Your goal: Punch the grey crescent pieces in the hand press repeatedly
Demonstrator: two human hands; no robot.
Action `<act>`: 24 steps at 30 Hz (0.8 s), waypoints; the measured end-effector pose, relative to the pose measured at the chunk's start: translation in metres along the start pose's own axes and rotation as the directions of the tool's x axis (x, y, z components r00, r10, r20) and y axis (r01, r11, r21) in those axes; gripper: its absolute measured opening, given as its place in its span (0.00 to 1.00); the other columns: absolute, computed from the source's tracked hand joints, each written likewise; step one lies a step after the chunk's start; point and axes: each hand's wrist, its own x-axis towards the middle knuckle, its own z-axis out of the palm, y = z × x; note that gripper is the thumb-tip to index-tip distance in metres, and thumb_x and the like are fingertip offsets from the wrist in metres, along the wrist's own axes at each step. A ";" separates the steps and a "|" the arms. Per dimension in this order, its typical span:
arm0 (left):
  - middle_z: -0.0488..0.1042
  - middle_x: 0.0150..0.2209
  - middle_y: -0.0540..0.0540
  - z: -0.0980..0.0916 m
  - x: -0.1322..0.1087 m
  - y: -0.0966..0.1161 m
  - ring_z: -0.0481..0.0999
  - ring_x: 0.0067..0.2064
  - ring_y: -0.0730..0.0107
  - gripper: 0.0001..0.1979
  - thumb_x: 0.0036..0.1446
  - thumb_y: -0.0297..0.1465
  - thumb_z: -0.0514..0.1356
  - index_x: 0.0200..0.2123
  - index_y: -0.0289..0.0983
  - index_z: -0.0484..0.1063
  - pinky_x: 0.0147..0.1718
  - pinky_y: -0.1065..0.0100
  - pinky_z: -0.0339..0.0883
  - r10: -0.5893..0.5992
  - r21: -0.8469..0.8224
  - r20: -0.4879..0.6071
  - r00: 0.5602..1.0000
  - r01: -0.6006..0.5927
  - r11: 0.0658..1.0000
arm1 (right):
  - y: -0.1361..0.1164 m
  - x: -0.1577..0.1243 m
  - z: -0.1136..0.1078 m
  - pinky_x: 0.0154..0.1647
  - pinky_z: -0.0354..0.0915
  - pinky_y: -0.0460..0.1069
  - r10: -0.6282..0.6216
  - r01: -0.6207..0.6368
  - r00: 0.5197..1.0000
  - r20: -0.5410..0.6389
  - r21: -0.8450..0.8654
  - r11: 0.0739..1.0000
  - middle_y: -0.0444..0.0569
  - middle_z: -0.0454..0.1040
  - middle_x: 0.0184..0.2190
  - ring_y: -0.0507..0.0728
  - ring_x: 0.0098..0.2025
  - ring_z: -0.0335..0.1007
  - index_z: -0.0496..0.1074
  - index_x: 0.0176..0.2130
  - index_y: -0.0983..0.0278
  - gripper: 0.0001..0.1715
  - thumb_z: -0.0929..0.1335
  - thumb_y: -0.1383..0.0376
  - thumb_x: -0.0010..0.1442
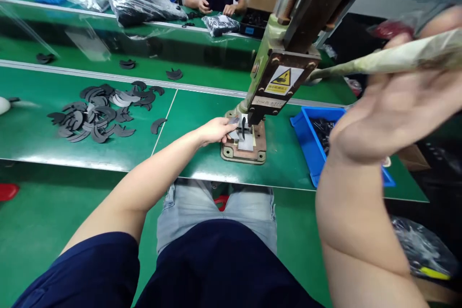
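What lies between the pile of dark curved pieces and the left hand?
One dark curved piece lies alone on green table, between pile and left hand, in head view.

You are working under bright, even overhead light that is glaring in pale streaks off the green table [54, 154]. Your right hand [397, 106] is smearing with blur, the wide lens is bending the edges, and shadows are staying soft.

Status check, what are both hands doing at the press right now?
Left hand pinching a small dark part on the press base. Right hand raised on the wrapped lever. Press head directly above the left fingers.
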 end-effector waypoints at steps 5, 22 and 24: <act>0.73 0.23 0.51 -0.005 -0.050 0.002 0.70 0.21 0.76 0.16 0.70 0.41 0.64 0.34 0.37 0.71 0.20 0.74 0.58 0.161 0.013 0.070 0.984 -0.163 0.987 | 0.038 -0.109 0.000 0.48 0.79 0.50 0.178 -0.137 0.950 0.257 -0.167 0.976 0.47 0.79 0.42 0.51 0.43 0.79 0.76 0.50 0.59 0.17 0.76 0.59 0.63; 0.72 0.24 0.51 0.017 -0.103 0.015 0.71 0.20 0.75 0.21 0.64 0.49 0.67 0.32 0.38 0.70 0.18 0.73 0.60 0.149 -0.030 0.217 0.965 -0.146 0.989 | 0.027 -0.195 0.017 0.43 0.75 0.51 0.333 -0.201 0.847 0.414 -0.331 0.922 0.48 0.80 0.40 0.53 0.40 0.78 0.75 0.45 0.60 0.13 0.70 0.54 0.68; 0.72 0.25 0.51 0.014 -0.102 0.016 0.71 0.20 0.76 0.21 0.64 0.48 0.67 0.32 0.38 0.70 0.18 0.73 0.60 0.170 0.011 0.160 0.972 -0.174 0.985 | 0.024 -0.186 0.014 0.47 0.75 0.51 0.294 -0.136 0.838 0.459 -0.347 0.928 0.48 0.81 0.42 0.53 0.42 0.78 0.75 0.47 0.59 0.11 0.71 0.57 0.67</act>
